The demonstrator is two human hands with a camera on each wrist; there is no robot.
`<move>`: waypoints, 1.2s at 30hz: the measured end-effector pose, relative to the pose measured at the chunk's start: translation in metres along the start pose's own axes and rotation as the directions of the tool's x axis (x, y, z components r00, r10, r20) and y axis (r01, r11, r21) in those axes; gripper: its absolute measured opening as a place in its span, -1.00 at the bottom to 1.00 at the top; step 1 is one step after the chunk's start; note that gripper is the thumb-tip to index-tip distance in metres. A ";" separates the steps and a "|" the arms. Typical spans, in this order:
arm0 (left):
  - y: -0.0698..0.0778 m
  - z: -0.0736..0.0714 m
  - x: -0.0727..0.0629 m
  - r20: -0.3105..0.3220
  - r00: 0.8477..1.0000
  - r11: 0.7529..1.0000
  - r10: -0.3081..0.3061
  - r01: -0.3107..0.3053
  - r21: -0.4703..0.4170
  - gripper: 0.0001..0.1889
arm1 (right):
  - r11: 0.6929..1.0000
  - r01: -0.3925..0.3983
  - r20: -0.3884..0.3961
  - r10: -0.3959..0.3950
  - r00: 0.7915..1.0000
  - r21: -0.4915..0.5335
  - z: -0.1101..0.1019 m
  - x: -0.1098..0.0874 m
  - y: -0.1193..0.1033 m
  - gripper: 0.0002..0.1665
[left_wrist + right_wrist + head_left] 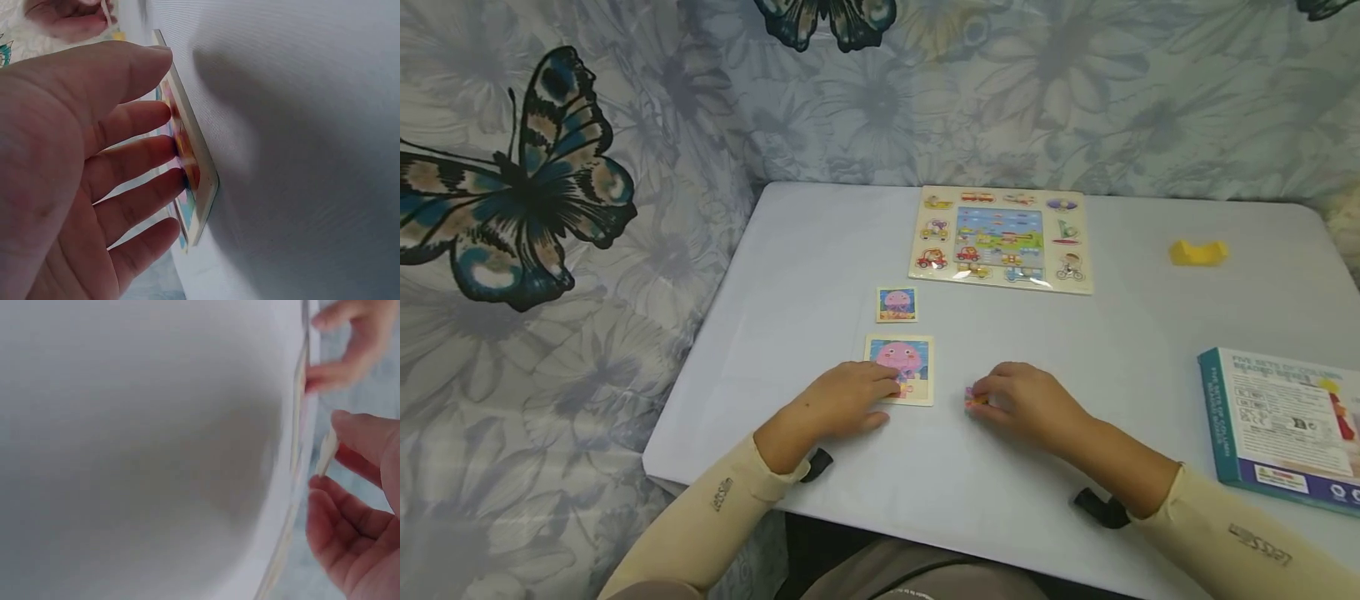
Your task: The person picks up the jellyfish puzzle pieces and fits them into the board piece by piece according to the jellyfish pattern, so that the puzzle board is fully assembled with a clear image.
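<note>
A small square puzzle board (927, 375) with a pink cartoon sea creature lies on the table. My left hand (846, 398) rests its fingertips on the board's picture, the fingers fairly straight and the thumb apart from it. In the left wrist view, the fingers touch the puzzle board (203, 159) along its near edge. To the right, my right hand (1026, 407) pinches a small puzzle piece (971, 398) between thumb and fingers. Edge-on in the right wrist view, that puzzle piece (327, 453) looks pale and thin. Just beyond the board is a smaller picture card (897, 305) with a similar creature.
Farther back lies a large vehicle puzzle board (1000, 279). A yellow block (1198, 253) sits at the back right. The teal-and-white box (1285, 417) takes up the right side of the white table (790, 300). Patterned cloth (880, 125) hangs behind.
</note>
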State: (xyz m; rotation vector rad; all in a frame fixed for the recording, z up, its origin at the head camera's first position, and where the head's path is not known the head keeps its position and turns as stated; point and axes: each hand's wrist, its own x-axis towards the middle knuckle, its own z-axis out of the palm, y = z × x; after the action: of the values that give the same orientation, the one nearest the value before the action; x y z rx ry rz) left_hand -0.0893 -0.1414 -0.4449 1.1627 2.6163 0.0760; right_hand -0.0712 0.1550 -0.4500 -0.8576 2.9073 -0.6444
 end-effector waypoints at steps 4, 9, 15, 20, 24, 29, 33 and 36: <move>0.003 0.002 0.004 0.009 1.000 1.000 -0.007 0.008 -0.014 -0.57 | 0.981 0.193 -0.051 -0.194 0.980 -0.033 0.011 0.021 -0.012 -0.85; 0.006 0.004 0.008 -0.007 1.000 1.000 0.006 -0.006 -0.016 -0.56 | 0.953 0.294 -0.080 -0.299 0.951 -0.068 0.024 0.038 -0.016 -0.85; 0.009 0.005 0.011 0.001 1.000 1.000 0.003 -0.003 -0.022 -0.56 | 0.938 0.332 -0.089 -0.341 0.936 -0.099 0.034 0.047 -0.015 -0.86; 0.010 0.004 0.012 0.004 1.000 1.000 0.001 -0.001 -0.027 -0.58 | 0.916 0.376 -0.078 -0.389 0.918 -0.140 0.036 0.050 -0.015 -0.83; 0.010 0.005 0.013 -0.013 1.000 1.000 0.028 -0.029 -0.012 -0.56 | 0.907 0.388 -0.004 -0.394 0.919 -0.164 0.031 0.049 -0.015 -0.77; 0.014 0.007 0.015 -0.006 0.999 0.996 0.051 -0.051 0.076 -0.52 | 0.918 0.353 0.136 -0.332 0.934 -0.179 0.022 0.041 -0.012 -0.64; 0.017 0.009 0.016 0.009 1.000 0.993 0.021 -0.022 0.116 -0.52 | 0.920 0.340 0.210 -0.300 0.931 -0.193 0.020 0.032 -0.008 -0.48; 0.018 0.010 0.017 0.009 1.000 0.993 0.006 -0.007 0.119 -0.52 | 0.925 0.336 0.251 -0.288 0.924 -0.179 0.020 0.026 -0.005 -0.36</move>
State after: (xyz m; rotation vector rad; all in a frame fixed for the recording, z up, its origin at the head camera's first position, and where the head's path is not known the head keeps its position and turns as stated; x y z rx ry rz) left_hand -0.0841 -0.1175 -0.4550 1.2070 2.6414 -0.0844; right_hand -0.0875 0.1294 -0.4644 -1.3468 2.6938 -0.2181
